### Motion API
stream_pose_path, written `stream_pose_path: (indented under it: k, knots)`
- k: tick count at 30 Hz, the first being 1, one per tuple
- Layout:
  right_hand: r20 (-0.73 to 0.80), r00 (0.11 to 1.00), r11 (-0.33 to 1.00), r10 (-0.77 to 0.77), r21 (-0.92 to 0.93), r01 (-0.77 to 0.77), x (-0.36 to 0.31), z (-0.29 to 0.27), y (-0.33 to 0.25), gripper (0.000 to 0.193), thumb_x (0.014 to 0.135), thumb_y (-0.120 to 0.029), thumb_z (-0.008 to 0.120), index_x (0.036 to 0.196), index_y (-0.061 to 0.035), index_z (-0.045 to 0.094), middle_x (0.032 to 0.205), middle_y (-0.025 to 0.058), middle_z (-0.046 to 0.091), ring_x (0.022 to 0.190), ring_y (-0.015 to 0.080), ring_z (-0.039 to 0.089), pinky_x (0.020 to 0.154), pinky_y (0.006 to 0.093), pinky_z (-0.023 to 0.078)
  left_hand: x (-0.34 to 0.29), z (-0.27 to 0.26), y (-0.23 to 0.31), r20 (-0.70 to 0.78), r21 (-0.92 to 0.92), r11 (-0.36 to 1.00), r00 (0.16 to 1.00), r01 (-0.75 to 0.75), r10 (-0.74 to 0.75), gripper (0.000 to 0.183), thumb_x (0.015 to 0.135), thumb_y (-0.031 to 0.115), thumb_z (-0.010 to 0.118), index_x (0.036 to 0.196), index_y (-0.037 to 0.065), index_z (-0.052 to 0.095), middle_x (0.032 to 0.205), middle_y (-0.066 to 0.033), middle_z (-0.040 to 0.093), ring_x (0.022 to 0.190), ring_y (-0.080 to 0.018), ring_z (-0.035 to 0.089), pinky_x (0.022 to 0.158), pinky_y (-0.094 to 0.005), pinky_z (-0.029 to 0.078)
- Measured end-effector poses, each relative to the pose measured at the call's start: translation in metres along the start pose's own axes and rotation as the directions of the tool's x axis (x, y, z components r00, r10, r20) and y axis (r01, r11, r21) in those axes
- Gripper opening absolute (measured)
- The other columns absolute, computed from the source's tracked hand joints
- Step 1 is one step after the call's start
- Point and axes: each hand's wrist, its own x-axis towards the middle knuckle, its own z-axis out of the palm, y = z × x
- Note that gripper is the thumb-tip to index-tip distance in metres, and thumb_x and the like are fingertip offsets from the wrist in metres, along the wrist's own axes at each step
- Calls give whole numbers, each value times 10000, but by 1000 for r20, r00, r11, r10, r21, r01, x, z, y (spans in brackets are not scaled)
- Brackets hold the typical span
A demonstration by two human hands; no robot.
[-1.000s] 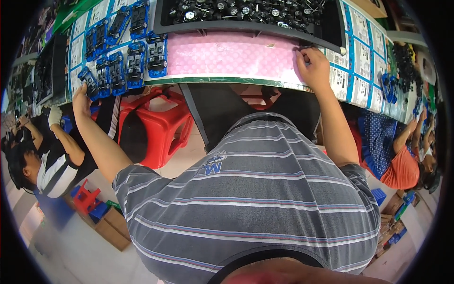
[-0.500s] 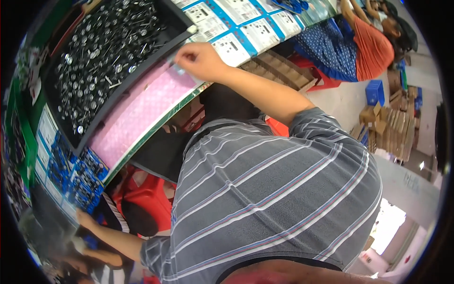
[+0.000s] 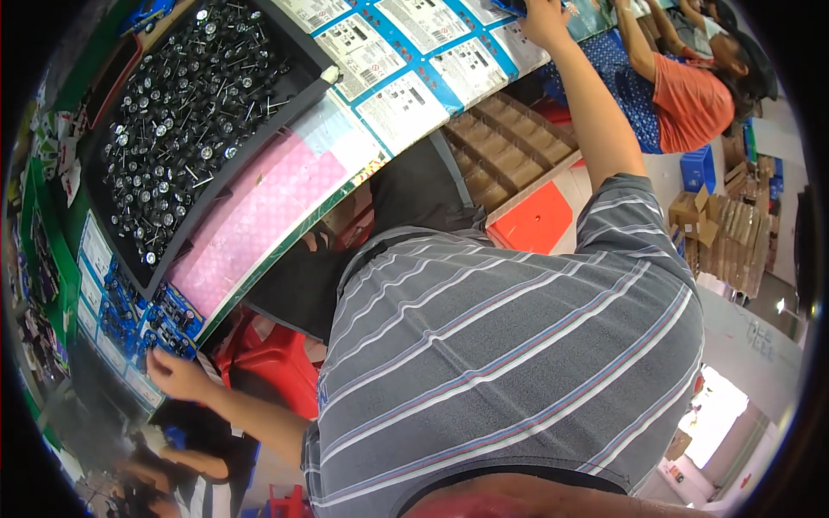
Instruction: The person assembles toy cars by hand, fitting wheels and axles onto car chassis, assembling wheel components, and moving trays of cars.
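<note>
Factory assembly shop. Long green-edged bench (image 3: 278, 249) topped with blue-and-white printed sheets (image 3: 404, 108). Deep black rectangular tray (image 3: 231, 170) heaped with small black wheel-like parts with metal pins (image 3: 186, 112); batch of blue plastic toy-car chassis (image 3: 170, 318) to its left. Orange-topped co-worker (image 3: 692, 99) along the right, black-and-white-topped one (image 3: 207, 495) left. Red plastic stool (image 3: 281, 367), stacked brown cardboard (image 3: 734, 242) at right.

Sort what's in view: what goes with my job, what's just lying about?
With the job:
left hand, by blue toy cars
right hand, at blue parts
probably the black tray of wheels

Apparently just lying about:
blue crate
cardboard boxes
red stool
</note>
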Motion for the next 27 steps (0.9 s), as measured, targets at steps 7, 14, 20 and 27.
stream_pose_path:
  k: [7, 14, 20, 27]
  knots:
    - [-211, 977, 819, 17, 564, 107, -64, -84, -143, 370, 838, -191, 793, 1159, -40, 687, 1015, 68, 712, 938, 153, 642, 835, 308, 510, -92, 47, 206, 475, -688, 709, 834, 153, 281, 176, 941, 82, 657, 1093, -2, 684, 977, -93, 678, 780, -167, 628, 681, -263, 500]
    - [-120, 738, 206, -664, 920, 335, -52, -132, -285, 645, 742, -348, 883, 1245, -34, 629, 1068, 99, 691, 940, 210, 673, 825, 328, 545, -112, 60, 271, 698, -545, -172, 558, 820, 449, 416, 900, 248, 670, 1206, 85, 440, 1155, -194, 624, 667, -140, 582, 503, -238, 475]
    - [-83, 883, 716, -462, 553, 426, 39, -33, -357, 258, 791, -134, 731, 974, 37, 667, 980, 245, 663, 920, 430, 657, 819, 498, 532, -109, 59, 246, 785, -534, -62, 522, 843, 334, 393, 927, 241, 657, 1225, 63, 474, 1115, -145, 631, 664, -136, 599, 508, -242, 477]
    - [-217, 821, 565, -529, 632, 531, 15, -96, -367, 102, 800, -45, 682, 891, -5, 701, 940, 240, 648, 917, 407, 655, 812, 443, 546, -126, 49, 212, 800, -538, -143, 556, 831, 226, 391, 980, 224, 646, 1302, 70, 486, 1007, -76, 652, 699, -161, 644, 566, -259, 478]
